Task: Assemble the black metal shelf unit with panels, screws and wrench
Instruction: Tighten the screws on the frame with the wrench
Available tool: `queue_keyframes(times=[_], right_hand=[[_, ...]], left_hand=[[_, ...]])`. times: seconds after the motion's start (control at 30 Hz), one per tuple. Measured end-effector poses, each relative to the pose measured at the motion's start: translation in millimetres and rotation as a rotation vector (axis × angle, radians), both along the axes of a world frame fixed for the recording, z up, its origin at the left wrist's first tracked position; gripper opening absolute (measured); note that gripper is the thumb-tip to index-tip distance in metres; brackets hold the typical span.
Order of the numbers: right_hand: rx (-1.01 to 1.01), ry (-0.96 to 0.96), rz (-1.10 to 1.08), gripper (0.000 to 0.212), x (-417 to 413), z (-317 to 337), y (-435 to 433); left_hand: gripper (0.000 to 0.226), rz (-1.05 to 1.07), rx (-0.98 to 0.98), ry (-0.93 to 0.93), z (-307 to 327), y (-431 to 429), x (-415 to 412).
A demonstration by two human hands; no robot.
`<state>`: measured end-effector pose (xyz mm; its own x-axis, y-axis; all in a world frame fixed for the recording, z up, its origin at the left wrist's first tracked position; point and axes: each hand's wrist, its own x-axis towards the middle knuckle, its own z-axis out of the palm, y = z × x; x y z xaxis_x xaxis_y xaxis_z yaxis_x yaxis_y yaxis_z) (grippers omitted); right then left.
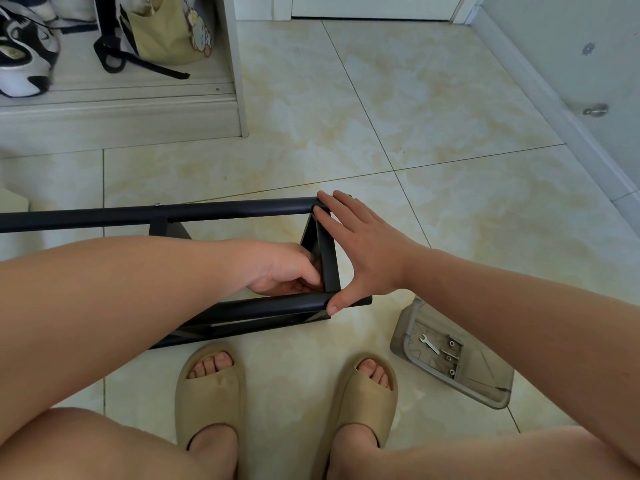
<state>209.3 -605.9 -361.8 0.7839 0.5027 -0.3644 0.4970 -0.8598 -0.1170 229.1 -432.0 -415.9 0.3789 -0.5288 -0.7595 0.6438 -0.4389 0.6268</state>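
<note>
While the black shelf frame [242, 211] lies on the floor [450, 116] before the feet, the right grip [360, 251] spreads open across its end panel [329, 258]. The left grip [287, 271] curls inside, whatever it holds hidden. A wrench [429, 344] sits in a tray [401, 327] alongside.

The floor is glossy cream marble-patterned tile [433, 98] crossed by thin dark grout lines [367, 119], and it catches soft, even light. At the far edge stands the bottom of a white door [374, 5] in a white frame. A white baseboard [554, 109] runs along the pale wall [571, 36] on the right, where a small round metal door stopper [595, 110] sticks out. At upper left, a pale wood-grain open cabinet [117, 119] holds black-and-white sneakers [24, 60] and a khaki cloth bag with black straps [166, 32].
</note>
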Motion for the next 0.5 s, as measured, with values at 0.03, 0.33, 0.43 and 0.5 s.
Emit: queue_keyframes(times=[0.03, 0.33, 0.43, 0.5], right_hand=[[0.0, 0.004, -0.003, 0.151, -0.1, 0.5, 0.0], [-0.003, -0.001, 0.0, 0.15, 1.7, 1.7, -0.3], [-0.001, 0.003, -0.002, 0.151, 1.1, 1.0, -0.6], [0.002, 0.006, -0.003, 0.151, 1.3, 0.1, -1.0]], left_hand=[[0.024, 0.002, -0.005, 0.001, -0.4, 0.6, -0.6], [0.02, -0.043, 0.002, 0.033, 0.1, 5.2, -2.9], [0.019, -0.018, 0.011, 0.0, -1.7, 3.8, -3.3], [0.021, -0.015, 0.03, -0.045, -4.0, 2.9, -2.8]])
